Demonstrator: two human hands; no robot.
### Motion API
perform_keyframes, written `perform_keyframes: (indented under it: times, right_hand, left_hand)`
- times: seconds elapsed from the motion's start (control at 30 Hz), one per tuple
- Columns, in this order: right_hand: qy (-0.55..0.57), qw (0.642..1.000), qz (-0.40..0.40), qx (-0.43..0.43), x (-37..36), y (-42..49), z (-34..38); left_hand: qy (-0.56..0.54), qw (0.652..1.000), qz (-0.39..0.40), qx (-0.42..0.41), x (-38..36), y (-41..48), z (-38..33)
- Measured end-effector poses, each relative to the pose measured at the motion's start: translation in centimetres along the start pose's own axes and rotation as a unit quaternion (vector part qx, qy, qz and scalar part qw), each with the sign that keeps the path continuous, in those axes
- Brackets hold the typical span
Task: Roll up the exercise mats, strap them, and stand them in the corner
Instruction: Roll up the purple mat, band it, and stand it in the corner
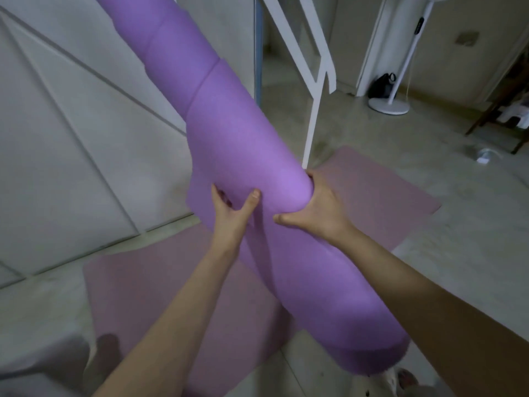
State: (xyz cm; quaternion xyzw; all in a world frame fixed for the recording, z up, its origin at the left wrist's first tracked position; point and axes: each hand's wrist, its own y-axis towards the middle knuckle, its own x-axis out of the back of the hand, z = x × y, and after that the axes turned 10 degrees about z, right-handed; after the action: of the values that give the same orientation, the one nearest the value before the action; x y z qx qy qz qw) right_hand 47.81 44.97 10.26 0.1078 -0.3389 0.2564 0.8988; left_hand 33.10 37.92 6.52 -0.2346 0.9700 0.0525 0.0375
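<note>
Rolling is in hand: left hand pinches the purple mat's loose flap, right hand clasps the roll mid-frame. Next likely: tighten, then strap.

We see a dim, soft, slightly blurred indoor view. The purple mat catches a pale sheen near its middle and darkens below. Wall lines bow at the wide-angle edges; the lower corners sink into shadow.

The rolled purple mat looks like matt, finely textured foam; the pink mat beneath seems equally matt, on dull stone-like floor.
</note>
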Motion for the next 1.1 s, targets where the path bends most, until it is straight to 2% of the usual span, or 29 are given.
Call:
perform_keyframes:
  times: [0.1,0.2,0.37,0.53,0.63,0.7,0.77,0.83,0.93,1.1]
  right_hand:
    - [0.105,0.992,0.061,0.012,-1.3,0.3,0.9]
    - [0.174,0.978,0.112,0.025,-2.6,0.6,1.6]
    - [0.174,0.97,0.167,0.032,-3.7,1.2,2.3]
    - [0.156,0.96,0.229,0.041,-4.0,1.5,3.2]
    - [0.083,0.971,0.221,0.041,-4.4,1.9,4.3]
    - [0.055,0.982,0.168,0.073,-4.8,2.2,5.0]
    - [0.104,0.983,0.115,0.101,-5.0,1.9,6.1]
    - [0.183,0.972,0.096,0.116,-5.1,1.4,7.4]
    - [0.257,0.948,0.149,0.113,-5.1,0.7,8.9]
    - [0.241,0.945,0.213,0.057,-6.8,-0.1,8.7]
  left_hand:
    - [-0.021,0.998,0.051,-0.017,1.7,0.4,-1.6]
    - [-0.001,0.998,0.043,-0.04,2.6,0.2,-3.0]
    - [0.012,0.999,-0.003,-0.048,3.9,0.0,-3.9]
    - [0.049,0.992,-0.094,-0.072,4.2,-1.1,-4.5]
    - [0.106,0.981,-0.134,-0.094,4.2,-1.5,-5.0]
    - [0.153,0.97,-0.163,-0.1,4.3,-1.6,-5.5]
    - [0.187,0.958,-0.192,-0.102,4.5,-1.7,-5.6]
    - [0.193,0.954,-0.203,-0.103,4.7,-2.1,-5.3]
    - [0.186,0.955,-0.207,-0.103,5.2,-3.3,-3.6]
    - [0.193,0.957,-0.197,-0.086,6.2,-4.7,0.2]
